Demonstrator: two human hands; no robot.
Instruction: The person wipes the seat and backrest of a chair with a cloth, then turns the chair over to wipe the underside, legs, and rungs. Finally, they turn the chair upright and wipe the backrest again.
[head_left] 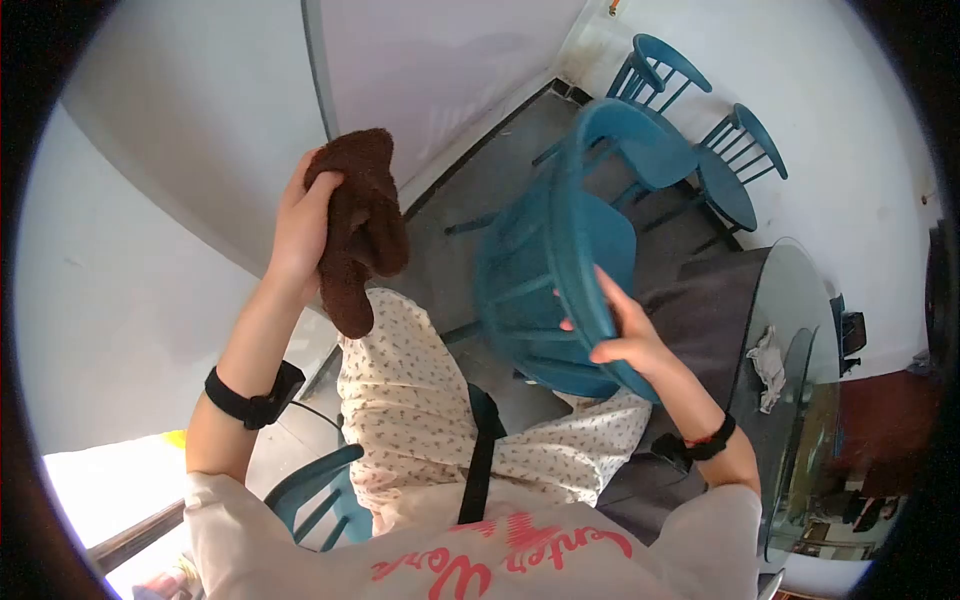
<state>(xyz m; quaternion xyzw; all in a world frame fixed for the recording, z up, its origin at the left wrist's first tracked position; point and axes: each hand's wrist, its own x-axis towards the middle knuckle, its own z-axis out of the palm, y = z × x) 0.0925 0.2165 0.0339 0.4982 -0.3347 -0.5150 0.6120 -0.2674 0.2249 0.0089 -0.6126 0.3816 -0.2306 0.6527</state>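
A dark brown fluffy cloth hangs in folds from my left hand, its fingers closed round the upper part. In front of me a teal chair leans at an angle, with its curved top rail running up from my right hand. The fingers and thumb of that hand wrap round the rail. Below the rail show the chair's slatted back and its seat. The chair's lower legs are mostly hidden.
More teal chairs stand along the far wall. On the right is a glass-topped table with a crumpled white cloth on it. Another teal chair is close at my left side. A pale curved wall rises on the left.
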